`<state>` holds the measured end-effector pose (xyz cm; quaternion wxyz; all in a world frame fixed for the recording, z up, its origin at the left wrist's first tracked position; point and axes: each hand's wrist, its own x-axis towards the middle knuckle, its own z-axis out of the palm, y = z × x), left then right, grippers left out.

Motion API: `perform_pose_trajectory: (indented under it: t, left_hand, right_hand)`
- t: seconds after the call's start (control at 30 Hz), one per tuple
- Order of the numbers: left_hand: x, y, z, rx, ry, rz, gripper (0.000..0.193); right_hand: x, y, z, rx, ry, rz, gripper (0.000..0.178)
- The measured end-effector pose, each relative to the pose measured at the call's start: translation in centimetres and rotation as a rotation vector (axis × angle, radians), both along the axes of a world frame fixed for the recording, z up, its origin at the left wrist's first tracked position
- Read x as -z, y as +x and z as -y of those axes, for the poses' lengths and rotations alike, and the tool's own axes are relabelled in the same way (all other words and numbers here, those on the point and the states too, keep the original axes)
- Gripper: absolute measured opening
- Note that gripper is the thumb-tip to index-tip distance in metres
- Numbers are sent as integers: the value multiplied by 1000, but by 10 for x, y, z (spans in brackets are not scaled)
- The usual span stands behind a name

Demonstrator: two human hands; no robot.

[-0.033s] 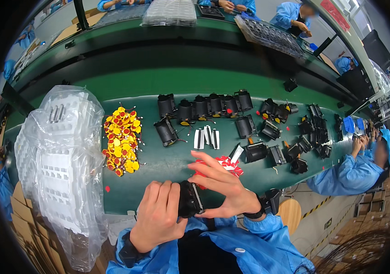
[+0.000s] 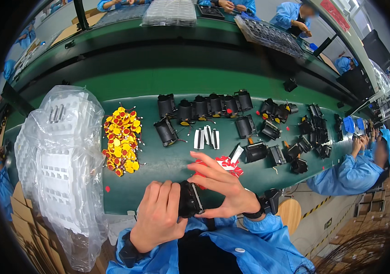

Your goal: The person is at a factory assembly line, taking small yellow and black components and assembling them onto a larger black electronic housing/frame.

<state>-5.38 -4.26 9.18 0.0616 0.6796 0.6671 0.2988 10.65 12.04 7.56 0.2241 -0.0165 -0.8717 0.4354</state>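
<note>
Close to my body, above the near table edge, I hold a black plastic housing (image 2: 189, 199) with a metal strip along its right side. My left hand (image 2: 160, 212) is closed around its left part, fingers over the top. My right hand (image 2: 224, 189) grips the other side between thumb and a lower finger at its two ends, other fingers raised and spread. Partly hidden behind the right hand lies a heap of red-and-white stickers (image 2: 231, 166). White strips (image 2: 206, 138) lie beyond it. To the left is a pile of yellow discs with red centres and short wires (image 2: 122, 141).
Several similar black housings (image 2: 215, 106) are spread over the back and right of the green table (image 2: 158, 157). White trays in clear plastic (image 2: 58, 169) stand at the left. A co-worker in blue (image 2: 352, 171) sits at the right; a wooden stool (image 2: 289, 213) stands nearer.
</note>
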Motion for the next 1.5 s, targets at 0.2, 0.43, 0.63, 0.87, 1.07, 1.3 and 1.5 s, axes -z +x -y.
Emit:
perform_pose_trajectory:
  t: [0.2, 0.43, 0.63, 0.87, 1.07, 1.3, 1.5]
  left_hand:
    - [3, -9, -4, 21, 39, 87, 70]
    - [1, -9, 0, -26, 13, 217, 70]
    - [12, -8, -2, 46, 58, 208, 67]
    - [-1, -5, 9, -23, 22, 74, 67]
    - [-5, -10, 8, -27, 107, 18, 67]
    - [-9, -5, 9, 85, 69, 3, 66]
    - [-4, -2, 8, 110, 46, 91, 67]
  right_hand:
    - [7, -1, -9, -46, -77, -4, 74]
    - [6, 1, -8, -105, -93, 47, 81]
    - [-9, 3, -7, -166, -136, 123, 80]
    - [-28, -3, -3, -161, 189, 131, 78]
    - [-32, -2, 2, -94, 236, 111, 80]
    - [-34, 6, 1, -187, 125, 102, 75]
    - [-42, 12, 4, -178, 181, 146, 71]
